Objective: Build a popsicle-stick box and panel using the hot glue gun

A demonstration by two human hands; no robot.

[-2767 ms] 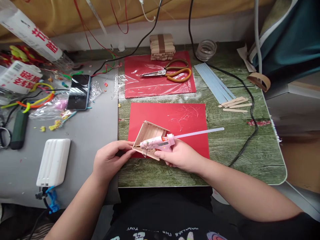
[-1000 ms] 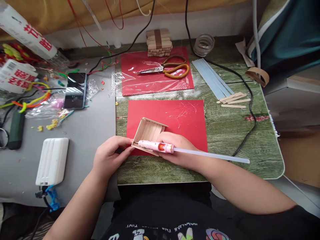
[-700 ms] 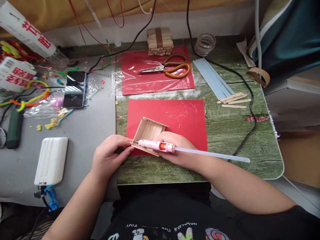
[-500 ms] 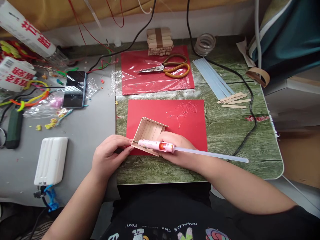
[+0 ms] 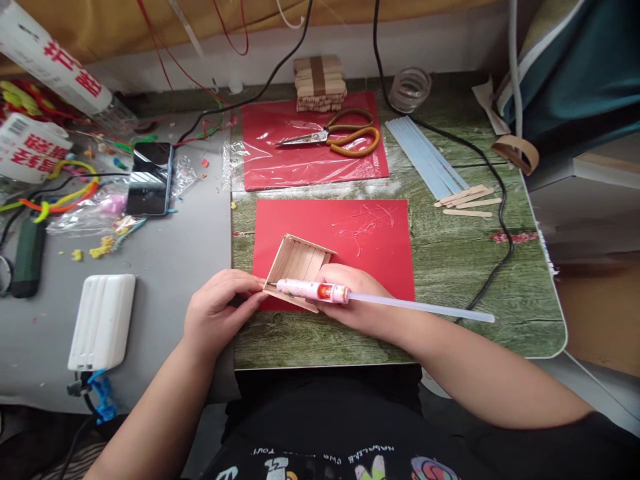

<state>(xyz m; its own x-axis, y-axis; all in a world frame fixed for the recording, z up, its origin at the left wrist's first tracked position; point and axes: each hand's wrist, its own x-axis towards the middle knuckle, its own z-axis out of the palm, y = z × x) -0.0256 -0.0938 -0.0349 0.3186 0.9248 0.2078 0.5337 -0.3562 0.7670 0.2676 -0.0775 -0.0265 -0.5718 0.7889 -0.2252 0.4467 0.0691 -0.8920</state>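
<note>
My right hand (image 5: 357, 297) is closed on a pink hot glue gun (image 5: 305, 289). A long translucent glue stick (image 5: 425, 307) runs out of its back end to the right. The gun's nozzle points left into the near-left corner of a small open box of craft sticks (image 5: 300, 257). With thumb and fingers, my left hand (image 5: 220, 303) pinches that same corner. Beneath the box lies a red sheet (image 5: 370, 260), with thin glue strands (image 5: 367, 223) at its upper right. The glue gun's grip and trigger are hidden by my right hand.
Scissors (image 5: 345, 135) and a banded bundle of craft sticks (image 5: 319, 83) lie on wrapped red sheets (image 5: 265, 157). To the right are glue sticks (image 5: 425, 157), loose craft sticks (image 5: 467, 200), a tape roll (image 5: 410, 90) and a black cable (image 5: 503, 200). A phone (image 5: 150, 179) and power bank (image 5: 103, 322) lie left.
The glue stick's rear end has shifted slightly up and to the left. Both hands and the box look almost still.
</note>
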